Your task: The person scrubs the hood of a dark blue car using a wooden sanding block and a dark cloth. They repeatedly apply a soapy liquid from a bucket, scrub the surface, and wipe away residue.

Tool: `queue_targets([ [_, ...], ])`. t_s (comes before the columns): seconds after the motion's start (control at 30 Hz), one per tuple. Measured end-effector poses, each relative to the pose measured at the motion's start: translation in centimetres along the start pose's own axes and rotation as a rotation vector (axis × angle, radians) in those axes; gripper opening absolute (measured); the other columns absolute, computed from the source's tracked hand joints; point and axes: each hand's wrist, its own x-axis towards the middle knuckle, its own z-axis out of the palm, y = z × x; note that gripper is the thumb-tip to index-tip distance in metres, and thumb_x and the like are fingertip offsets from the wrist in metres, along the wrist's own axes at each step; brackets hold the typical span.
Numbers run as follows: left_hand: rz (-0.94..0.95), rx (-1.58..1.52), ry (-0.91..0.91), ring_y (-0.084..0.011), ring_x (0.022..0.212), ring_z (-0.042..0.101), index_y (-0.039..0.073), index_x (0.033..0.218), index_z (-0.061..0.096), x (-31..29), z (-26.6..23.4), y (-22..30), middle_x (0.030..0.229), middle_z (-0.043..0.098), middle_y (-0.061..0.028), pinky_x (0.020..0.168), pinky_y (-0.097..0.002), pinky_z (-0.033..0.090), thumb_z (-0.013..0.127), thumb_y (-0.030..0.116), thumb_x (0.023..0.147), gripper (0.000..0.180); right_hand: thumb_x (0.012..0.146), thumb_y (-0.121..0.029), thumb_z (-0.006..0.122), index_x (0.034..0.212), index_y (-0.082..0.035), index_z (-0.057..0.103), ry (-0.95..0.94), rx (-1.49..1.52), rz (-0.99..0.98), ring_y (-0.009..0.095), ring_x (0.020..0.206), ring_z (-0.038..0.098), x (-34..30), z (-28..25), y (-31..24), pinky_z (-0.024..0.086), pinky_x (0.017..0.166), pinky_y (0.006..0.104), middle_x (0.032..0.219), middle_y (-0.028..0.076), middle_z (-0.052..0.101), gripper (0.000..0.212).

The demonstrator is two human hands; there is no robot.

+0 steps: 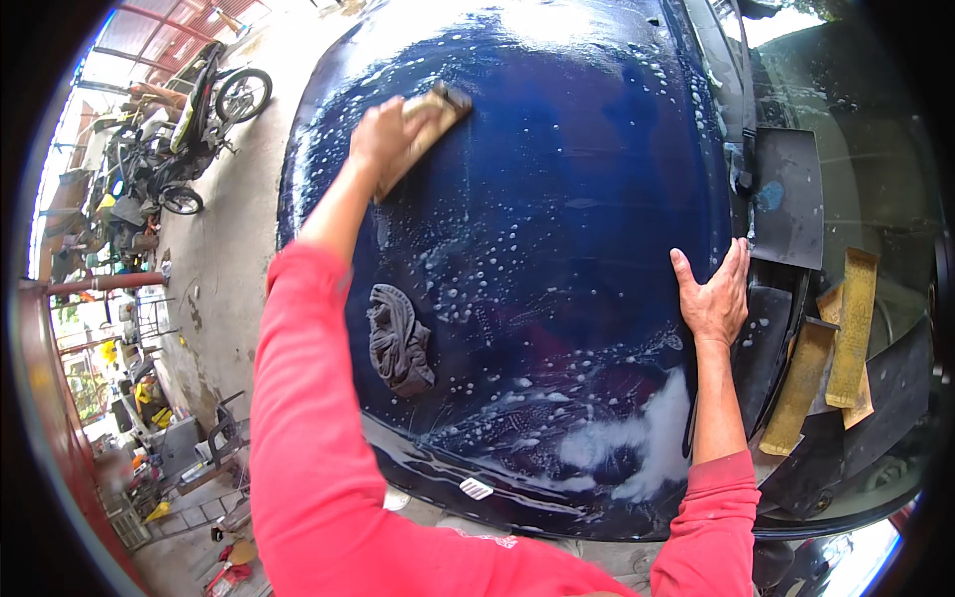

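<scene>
A dark blue car hood (587, 229), wet and dotted with suds, fills the middle of the head view. On its far left part, my left hand (388, 137) grips a long, flat tan sanding block (426, 139) with a dark end. The block lies against the paint, and my fingers are slightly blurred. Over by the windshield side, my right hand (714, 297) rests flat on the hood's right edge, thumb and fingers apart, holding nothing. A crumpled dark grey rag (400, 340) lies on the hood, nearer to me than the left hand.
Right of the hood, yellowish sandpaper strips (854, 328) and a dark sheet (791, 194) lie by the windshield. White foam (647, 438) spreads over the hood's near right part. Motorcycles (184, 139) stand on the concrete floor (224, 199) at left, with tools and clutter along that side.
</scene>
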Motion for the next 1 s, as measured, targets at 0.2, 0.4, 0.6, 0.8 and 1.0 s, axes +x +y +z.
queue_targets([
  [0.2,0.364,-0.003,0.143,-0.0484,0.106,0.075,0.004,0.125,0.072,-3.3,1.7,-1.4,0.118,0.076,-0.0307,0.091,-0.0566,0.061,0.057,0.062,0.106,0.062,0.089,-0.084,0.067,0.163,0.005,0.038,-0.039,0.002,0.032,0.041,0.161,0.036,0.2,-0.6,-0.4,0.035,0.131,0.0477,0.171,0.027,0.041,0.119],
  [0.4,0.155,-0.193,-0.016,-0.0507,0.090,0.075,0.004,0.101,0.066,-14.2,0.0,-4.3,0.089,0.075,-0.0275,0.080,-0.0589,0.058,0.057,0.065,0.107,0.062,0.089,-0.084,0.067,0.163,0.004,0.038,-0.009,-0.010,0.006,0.041,0.161,0.037,0.3,-0.3,-0.4,0.035,0.131,0.0475,0.171,0.027,0.041,0.119],
  [0.6,-0.215,-0.178,0.012,-0.0476,0.126,0.069,0.004,0.133,0.069,3.7,1.3,0.9,0.133,0.072,-0.0299,0.104,-0.0547,0.057,0.049,0.066,0.108,0.070,0.089,-0.084,0.067,0.163,0.004,0.038,0.002,-0.012,0.005,0.041,0.161,0.037,0.0,0.0,0.0,0.035,0.131,0.0474,0.171,0.027,0.041,0.119],
  [0.8,-0.027,-0.308,-0.104,-0.0585,0.088,0.073,-0.001,0.119,0.061,-16.7,0.3,2.2,0.091,0.073,-0.0365,0.078,-0.0649,0.060,0.056,0.052,0.111,0.054,0.090,-0.085,0.066,0.164,0.003,0.037,-0.022,-0.001,0.024,0.040,0.161,0.036,0.0,-0.6,-0.6,0.034,0.131,0.0474,0.172,0.026,0.040,0.119],
  [1.0,-0.194,-0.148,-0.031,-0.0487,0.120,0.072,-0.001,0.131,0.066,0.3,1.0,2.3,0.122,0.074,-0.0337,0.100,-0.0559,0.058,0.048,0.066,0.109,0.074,0.088,-0.084,0.068,0.164,0.003,0.037,-0.002,-0.005,0.013,0.039,0.162,0.037,0.0,0.0,0.0,0.035,0.131,0.0470,0.172,0.025,0.040,0.120],
])
